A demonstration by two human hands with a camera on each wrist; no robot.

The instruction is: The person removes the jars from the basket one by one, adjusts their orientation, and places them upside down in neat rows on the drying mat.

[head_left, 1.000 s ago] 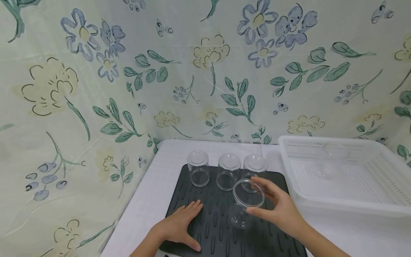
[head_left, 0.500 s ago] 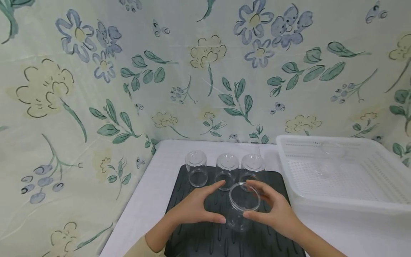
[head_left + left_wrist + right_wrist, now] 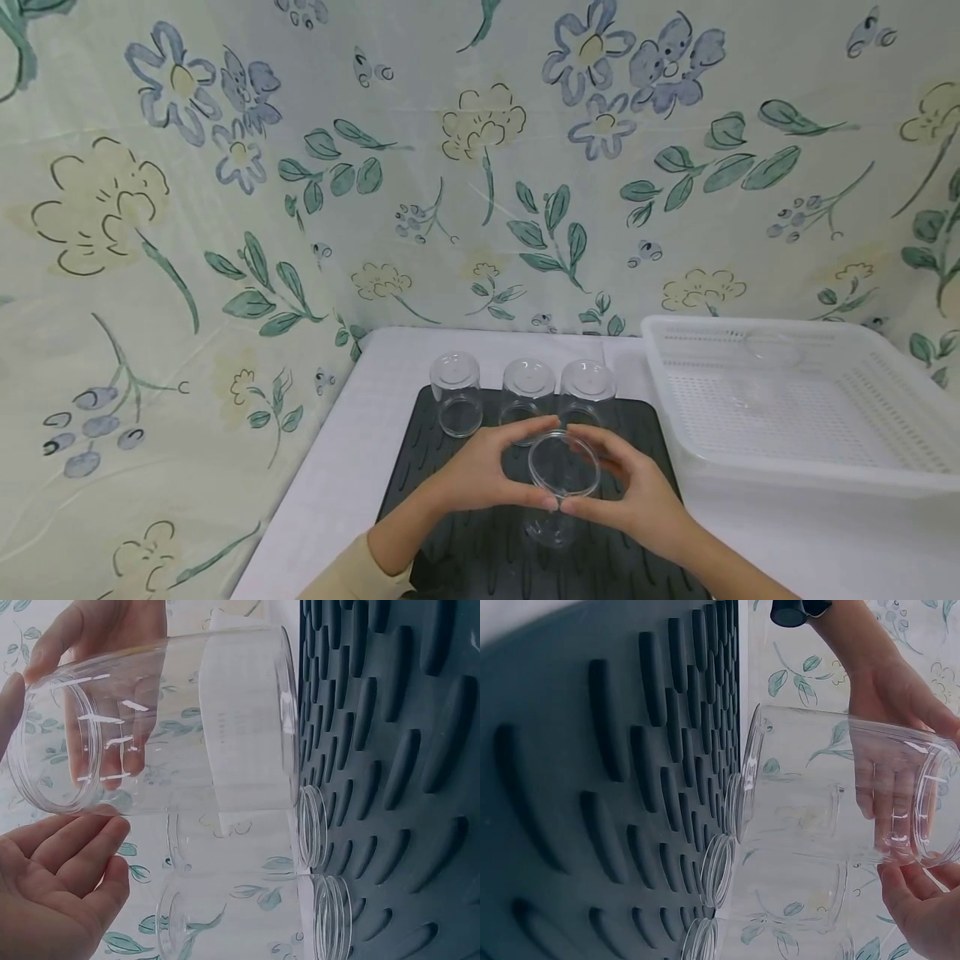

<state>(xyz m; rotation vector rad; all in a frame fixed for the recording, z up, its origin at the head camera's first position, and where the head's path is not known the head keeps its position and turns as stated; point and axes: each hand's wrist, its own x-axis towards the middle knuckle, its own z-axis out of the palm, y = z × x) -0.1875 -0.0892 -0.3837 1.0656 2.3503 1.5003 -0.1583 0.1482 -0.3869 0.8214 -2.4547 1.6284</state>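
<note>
A clear jar (image 3: pixel 551 527) with a ringed rim stands mouth up over the black ridged mat (image 3: pixel 480 550), its base close to the ridges. My left hand (image 3: pixel 480 471) curves round the left of the rim, its thumb in front and its index finger behind. From the other side my right hand (image 3: pixel 645 500) grips the same rim; the two thumb tips meet at the front. Both wrist views show the jar (image 3: pixel 187 724) between the left hand (image 3: pixel 64 889) and the right hand (image 3: pixel 120 637). Through its wall, the fingers behind show.
Behind the hands, three similar jars stand mouth down in a row along the mat's far edge: a left one (image 3: pixel 456 396), a middle one (image 3: pixel 528 383) and a right one (image 3: pixel 588 385). A white perforated basket (image 3: pixel 795 471) to the right contains clear glassware. Floral cloth (image 3: pixel 480 208) hangs behind.
My left hand has come off the mat, moved right and closed round the jar's rim. The jar and my right hand have shifted slightly left and nearer in the head view.
</note>
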